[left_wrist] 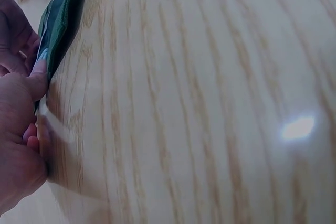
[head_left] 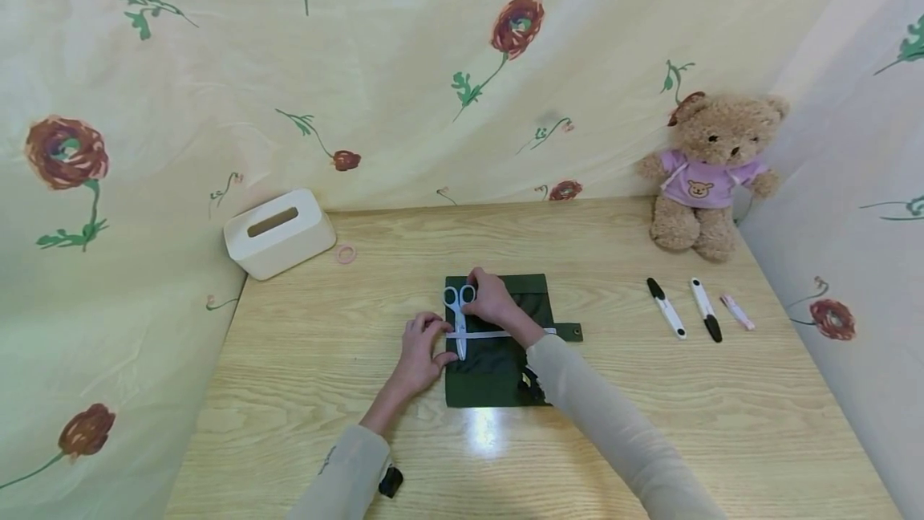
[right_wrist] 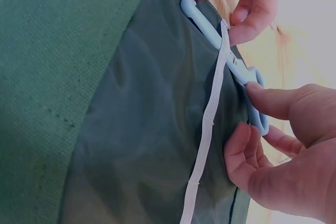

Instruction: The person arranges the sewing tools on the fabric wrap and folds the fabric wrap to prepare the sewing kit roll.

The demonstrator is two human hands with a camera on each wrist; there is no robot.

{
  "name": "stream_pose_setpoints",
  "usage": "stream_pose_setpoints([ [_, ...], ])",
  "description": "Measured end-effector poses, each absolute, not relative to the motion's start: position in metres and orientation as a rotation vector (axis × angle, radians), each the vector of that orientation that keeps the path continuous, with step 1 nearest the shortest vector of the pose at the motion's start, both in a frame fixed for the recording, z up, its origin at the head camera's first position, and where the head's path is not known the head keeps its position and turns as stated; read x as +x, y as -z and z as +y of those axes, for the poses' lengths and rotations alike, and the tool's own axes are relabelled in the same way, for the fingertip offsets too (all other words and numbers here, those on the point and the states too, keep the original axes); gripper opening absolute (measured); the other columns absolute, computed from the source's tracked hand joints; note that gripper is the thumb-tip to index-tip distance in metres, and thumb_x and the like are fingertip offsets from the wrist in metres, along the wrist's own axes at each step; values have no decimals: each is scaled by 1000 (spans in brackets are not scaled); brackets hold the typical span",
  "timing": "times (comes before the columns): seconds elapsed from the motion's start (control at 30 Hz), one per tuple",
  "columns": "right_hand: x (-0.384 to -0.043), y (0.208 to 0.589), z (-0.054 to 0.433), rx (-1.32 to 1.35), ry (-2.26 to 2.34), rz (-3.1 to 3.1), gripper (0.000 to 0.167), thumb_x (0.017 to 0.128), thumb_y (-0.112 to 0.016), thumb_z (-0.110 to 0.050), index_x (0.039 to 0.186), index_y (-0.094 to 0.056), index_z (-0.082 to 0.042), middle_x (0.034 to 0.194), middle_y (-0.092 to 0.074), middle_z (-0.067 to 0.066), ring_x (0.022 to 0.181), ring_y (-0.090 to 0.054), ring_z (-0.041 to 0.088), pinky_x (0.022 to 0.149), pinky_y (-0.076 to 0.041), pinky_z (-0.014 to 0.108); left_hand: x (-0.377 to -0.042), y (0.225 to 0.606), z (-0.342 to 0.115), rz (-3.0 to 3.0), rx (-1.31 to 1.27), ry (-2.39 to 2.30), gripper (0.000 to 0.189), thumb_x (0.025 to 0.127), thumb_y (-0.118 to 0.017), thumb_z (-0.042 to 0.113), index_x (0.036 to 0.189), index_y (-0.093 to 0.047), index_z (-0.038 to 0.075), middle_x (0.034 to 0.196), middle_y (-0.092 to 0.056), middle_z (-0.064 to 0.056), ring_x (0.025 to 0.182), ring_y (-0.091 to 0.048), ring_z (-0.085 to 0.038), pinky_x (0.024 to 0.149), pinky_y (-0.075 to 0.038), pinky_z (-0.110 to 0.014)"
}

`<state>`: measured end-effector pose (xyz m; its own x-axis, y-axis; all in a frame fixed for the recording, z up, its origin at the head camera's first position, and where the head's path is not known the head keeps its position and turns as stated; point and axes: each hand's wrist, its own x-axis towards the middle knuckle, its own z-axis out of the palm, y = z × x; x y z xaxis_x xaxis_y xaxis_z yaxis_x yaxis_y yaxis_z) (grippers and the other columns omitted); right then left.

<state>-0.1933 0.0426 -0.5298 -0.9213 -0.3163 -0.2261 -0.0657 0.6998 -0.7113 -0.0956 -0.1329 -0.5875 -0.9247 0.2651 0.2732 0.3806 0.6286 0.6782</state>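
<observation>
On the green pouch's [head_left: 498,390] left side, scissors [head_left: 459,321] sit under a white strap [head_left: 487,335]. Right hand [head_left: 493,300] pinches their handle; left hand's [head_left: 420,353] spread loosely at the strap's end. Only the head view catches the tissue box [head_left: 281,239], far left; left wrist's mostly table [left_wrist: 199,98].

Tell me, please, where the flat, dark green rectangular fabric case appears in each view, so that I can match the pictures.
Head: the case lies below and slightly right of centre.
Left wrist: the case shows as a narrow strip at upper left.
Right wrist: the case fills most of the left and centre.
Shared landmark: the left hand, at the case's edge.
</observation>
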Motion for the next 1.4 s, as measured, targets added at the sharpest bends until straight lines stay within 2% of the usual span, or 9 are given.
stream_pose_setpoints([
  [0.13,-192,528,43,-330,984,2590,46,80,-83,-9,116,-56,3,100,-59,16,86,-56,28,74,-48,39,-95,585,-133,-2719,-531,1200,39,77,-85,11,110,-65,4,123,-48,-17,109,-42,-37,92,-34,-54],
  [0.37,-188,525,43,-354,880,2579,45,81,-83,-14,114,-57,1,104,-54,17,92,-50,30,74,-46,40,-94,584,-134,-2741,-519,1222,37,79,-84,10,111,-66,5,124,-48,-15,110,-42,-35,93,-33,-54],
  [0.83,-186,524,44,-409,811,2558,46,80,-84,-14,112,-55,1,104,-51,17,89,-51,28,72,-47,38,-94,581,-133,-2732,-545,1219,38,78,-83,9,111,-66,3,124,-48,-19,111,-42,-38,93,-33,-54],
  [1.4,-184,523,50,-488,815,2524,43,80,-84,-14,108,-54,1,106,-46,16,85,-50,25,71,-46,35,-95,582,-134,-2794,-495,1263,33,83,-81,10,112,-67,6,128,-46,-15,114,-40,-35,97,-33,-53],
])
